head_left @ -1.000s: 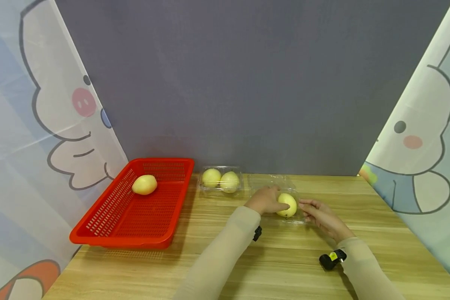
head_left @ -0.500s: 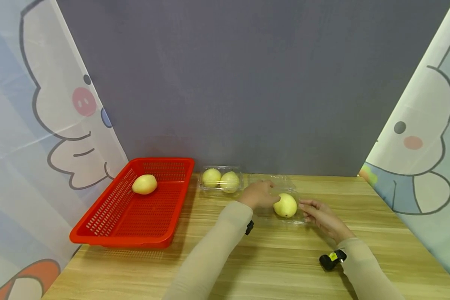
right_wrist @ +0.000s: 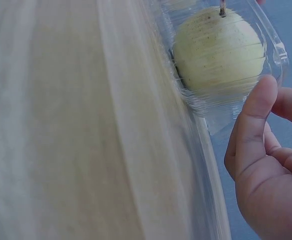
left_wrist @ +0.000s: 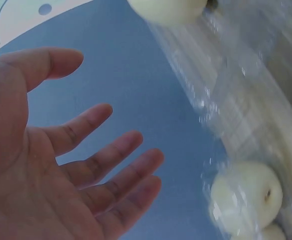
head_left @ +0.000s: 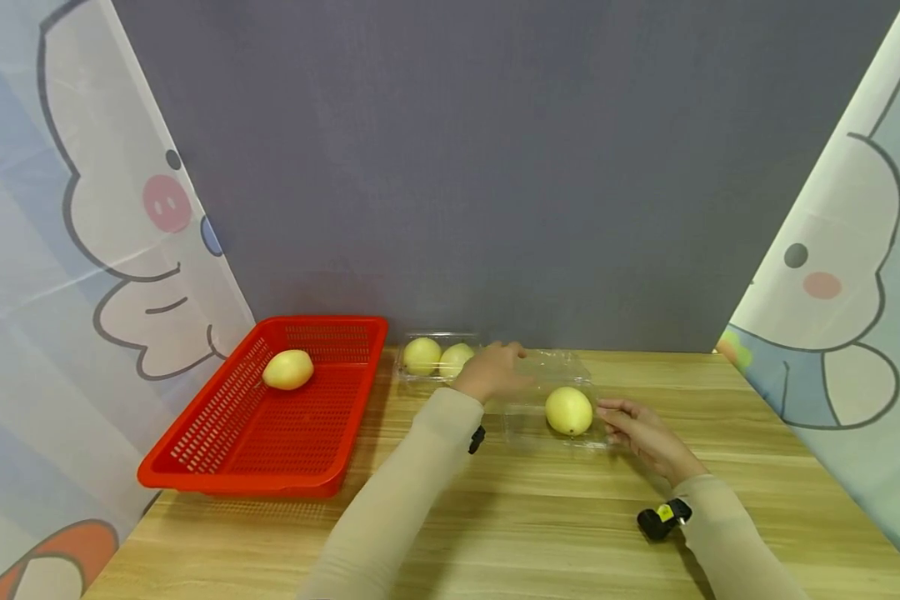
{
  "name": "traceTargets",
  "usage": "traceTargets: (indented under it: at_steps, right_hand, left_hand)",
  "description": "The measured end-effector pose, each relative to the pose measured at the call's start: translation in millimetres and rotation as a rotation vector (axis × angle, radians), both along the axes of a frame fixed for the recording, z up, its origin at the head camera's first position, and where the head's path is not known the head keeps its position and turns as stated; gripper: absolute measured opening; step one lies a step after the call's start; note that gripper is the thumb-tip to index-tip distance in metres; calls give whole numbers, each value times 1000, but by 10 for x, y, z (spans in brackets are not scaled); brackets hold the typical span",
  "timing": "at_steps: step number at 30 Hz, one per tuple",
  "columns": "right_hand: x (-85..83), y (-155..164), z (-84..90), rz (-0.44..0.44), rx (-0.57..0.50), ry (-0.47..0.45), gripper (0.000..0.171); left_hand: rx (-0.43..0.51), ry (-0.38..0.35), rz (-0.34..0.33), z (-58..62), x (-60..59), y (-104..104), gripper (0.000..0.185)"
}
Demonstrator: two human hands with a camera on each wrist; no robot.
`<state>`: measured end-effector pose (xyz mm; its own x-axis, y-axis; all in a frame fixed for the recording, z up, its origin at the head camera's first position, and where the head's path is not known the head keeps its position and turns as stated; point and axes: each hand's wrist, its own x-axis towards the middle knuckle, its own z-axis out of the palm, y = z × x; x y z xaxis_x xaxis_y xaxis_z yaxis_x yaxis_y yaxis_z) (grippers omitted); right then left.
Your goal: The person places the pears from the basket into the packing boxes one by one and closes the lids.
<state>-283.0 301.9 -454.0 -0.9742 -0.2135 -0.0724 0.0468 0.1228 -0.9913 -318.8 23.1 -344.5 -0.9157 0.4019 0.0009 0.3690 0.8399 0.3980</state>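
Observation:
A pale yellow pear (head_left: 568,411) rests in the right half of a clear plastic box (head_left: 523,423), whose lid (head_left: 551,364) is folded back. My right hand (head_left: 648,437) pinches the box's right rim between thumb and fingers; the right wrist view shows the thumb (right_wrist: 258,102) against the rim beside the pear. To the left of that pear, my left hand (head_left: 492,372) hovers with nothing in it, fingers spread and relaxed in the left wrist view. It partly covers a second clear box (head_left: 412,376) holding two pears (head_left: 422,356).
A red plastic basket (head_left: 258,482) stands on the left of the wooden table (head_left: 570,533), with one pear (head_left: 288,369) inside. Behind the boxes rises a grey panel (head_left: 450,183). Printed cartoon cloths hang on both sides.
My left hand has let go of the pear in the lidded box and moved left, away from it. The pear has shifted slightly left. My right hand keeps its place on the rim.

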Motion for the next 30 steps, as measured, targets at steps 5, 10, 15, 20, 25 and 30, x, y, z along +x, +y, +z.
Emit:
traceTargets:
  at_steps: [5,10,15,20,25,30]
  right_hand:
    - [11,-3,20,10,-11,-4,61]
    - [13,2,25,16,-8,-3,61]
    - [15,3,12,7,-16,-15,60]
    - [13,13,2,13,-30,-9,60]
    - [8,11,0,12,-34,-3,60]
    - [9,8,-4,6,-27,-8,59]
  left_hand:
    - [24,-2,37,74,-60,-155,54]
    - [28,5,61,176,-61,-319,56]
    - [16,31,76,252,-75,-480,54]
    - [8,55,102,323,-92,-638,51]
    - [-1,81,124,380,-110,-816,49]
    - [-5,96,153,443,-107,-1035,49]
